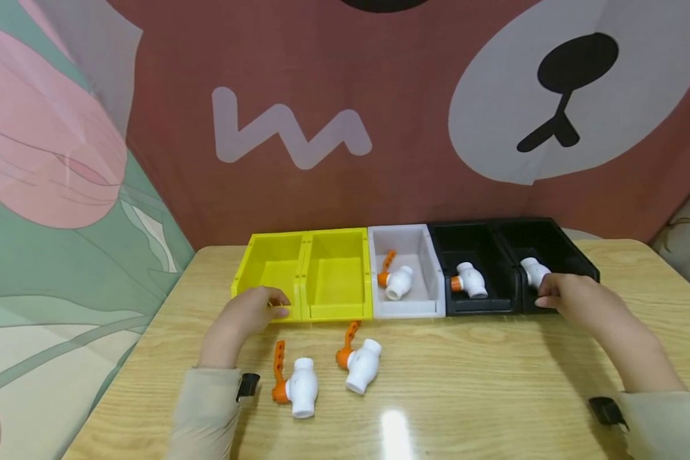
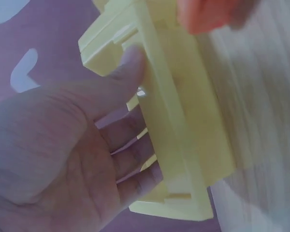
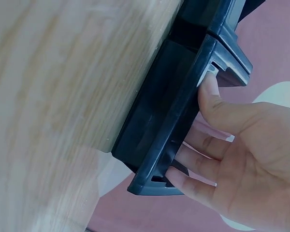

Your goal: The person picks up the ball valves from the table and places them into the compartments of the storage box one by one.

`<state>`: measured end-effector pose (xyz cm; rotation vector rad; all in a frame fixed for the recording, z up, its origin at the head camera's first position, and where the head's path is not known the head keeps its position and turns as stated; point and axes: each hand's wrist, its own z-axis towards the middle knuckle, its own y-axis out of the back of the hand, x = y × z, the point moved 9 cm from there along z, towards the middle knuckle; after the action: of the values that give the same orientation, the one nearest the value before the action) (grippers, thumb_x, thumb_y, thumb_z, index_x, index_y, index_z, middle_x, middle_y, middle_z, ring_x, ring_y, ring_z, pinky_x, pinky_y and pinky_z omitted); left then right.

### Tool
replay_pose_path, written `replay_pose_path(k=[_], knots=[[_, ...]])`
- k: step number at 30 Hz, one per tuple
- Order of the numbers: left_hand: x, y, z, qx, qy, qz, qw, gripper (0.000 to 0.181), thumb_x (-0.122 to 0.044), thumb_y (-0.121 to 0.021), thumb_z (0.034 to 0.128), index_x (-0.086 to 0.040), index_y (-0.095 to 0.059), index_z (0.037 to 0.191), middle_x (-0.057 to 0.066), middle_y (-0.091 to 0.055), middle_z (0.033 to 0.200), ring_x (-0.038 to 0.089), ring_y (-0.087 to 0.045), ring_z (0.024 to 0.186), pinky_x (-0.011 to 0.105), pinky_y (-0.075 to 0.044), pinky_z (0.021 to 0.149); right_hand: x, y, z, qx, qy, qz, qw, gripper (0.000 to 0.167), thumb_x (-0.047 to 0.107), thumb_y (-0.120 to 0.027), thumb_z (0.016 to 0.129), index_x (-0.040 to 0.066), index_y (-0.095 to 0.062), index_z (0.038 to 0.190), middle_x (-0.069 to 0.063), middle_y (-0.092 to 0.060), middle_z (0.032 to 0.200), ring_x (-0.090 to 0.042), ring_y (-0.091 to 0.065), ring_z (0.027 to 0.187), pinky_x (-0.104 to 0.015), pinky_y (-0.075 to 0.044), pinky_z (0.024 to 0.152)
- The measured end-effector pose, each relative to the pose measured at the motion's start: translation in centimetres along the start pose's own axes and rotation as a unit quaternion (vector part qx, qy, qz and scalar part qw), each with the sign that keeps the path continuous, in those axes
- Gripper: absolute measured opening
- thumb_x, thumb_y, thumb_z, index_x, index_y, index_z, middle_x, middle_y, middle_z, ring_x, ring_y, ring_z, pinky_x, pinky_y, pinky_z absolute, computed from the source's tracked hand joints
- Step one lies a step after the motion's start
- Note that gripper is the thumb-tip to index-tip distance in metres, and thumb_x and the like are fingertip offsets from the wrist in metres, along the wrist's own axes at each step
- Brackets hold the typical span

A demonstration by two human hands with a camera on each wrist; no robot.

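My left hand (image 1: 250, 313) reaches over the front of the left yellow bin (image 1: 270, 246), and no object shows between its thumb and fingers. In the left wrist view, the thumb lies at the bin's rim and the fingertips are hidden inside. On the far right, my right hand (image 1: 577, 297) dips into the end black bin (image 1: 552, 233) and holds a white ball valve (image 1: 533, 271), which it partly covers. The bin's rim (image 3: 176, 111) hides those fingertips in the right wrist view. Two white ball valves with orange handles, one on the left (image 1: 303, 388) and another beside it (image 1: 363, 365), lie on the table.
Between the hands stand a second yellow bin (image 1: 339, 243), a white bin (image 1: 439, 281) with a ball valve (image 1: 399, 283), and another black bin (image 1: 457, 236) with a ball valve (image 1: 471, 281). A printed cloth (image 1: 322, 191) hangs behind the wooden table (image 1: 466, 383).
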<state>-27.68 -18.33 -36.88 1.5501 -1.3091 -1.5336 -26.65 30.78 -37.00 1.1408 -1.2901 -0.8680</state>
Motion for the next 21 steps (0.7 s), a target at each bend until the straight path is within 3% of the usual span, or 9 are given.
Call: replay_pose_path(k=[8, 12, 16, 21], knots=[[-0.3, 0.0, 0.3, 0.015, -0.034, 0.035, 0.9987, 0.020, -0.021, -0.066, 0.0962, -0.009, -0.072, 0.111, 0.006, -0.068, 0.106, 0.025, -0.062, 0.097, 0.045, -0.051, 0.087, 0.1, 0.0, 0.1, -0.006, 0.002, 0.003, 1.0000, 0.011, 0.015, -0.067, 0.094, 0.007, -0.063, 0.087, -0.003, -0.056, 0.076, -0.023, -0.049, 0.069, -0.042, -0.043, 0.058], [-0.5, 0.0, 0.3, 0.008, -0.053, 0.067, 0.9963, 0.027, -0.021, -0.067, 0.0958, -0.006, -0.069, 0.118, 0.008, -0.067, 0.114, 0.029, -0.062, 0.106, 0.046, -0.051, 0.090, 0.1, 0.0, 0.1, -0.010, 0.001, 0.002, 0.9999, 0.011, 0.015, -0.067, 0.094, 0.006, -0.064, 0.088, -0.004, -0.057, 0.077, -0.024, -0.050, 0.070, -0.042, -0.043, 0.058], [-1.2, 0.0, 0.0, -0.012, -0.085, 0.106, 0.9906, 0.032, -0.021, -0.069, 0.0947, -0.004, -0.066, 0.122, 0.010, -0.065, 0.120, 0.032, -0.060, 0.112, 0.046, -0.051, 0.092, 0.1, 0.0, 0.1, -0.006, -0.006, 0.000, 1.0000, 0.011, 0.015, -0.067, 0.094, 0.005, -0.064, 0.089, -0.005, -0.057, 0.077, -0.025, -0.050, 0.070, -0.043, -0.043, 0.059], [-2.5, -0.1, -0.8, -0.036, -0.131, 0.151, 0.9792, 0.030, -0.018, -0.071, 0.0929, -0.003, -0.066, 0.118, 0.011, -0.065, 0.114, 0.032, -0.061, 0.106, 0.045, -0.052, 0.089, 0.0, 0.0, 0.0, -0.005, -0.010, 0.001, 0.9999, 0.012, 0.015, -0.068, 0.094, 0.005, -0.064, 0.089, -0.007, -0.059, 0.079, -0.026, -0.050, 0.071, -0.043, -0.043, 0.059]])
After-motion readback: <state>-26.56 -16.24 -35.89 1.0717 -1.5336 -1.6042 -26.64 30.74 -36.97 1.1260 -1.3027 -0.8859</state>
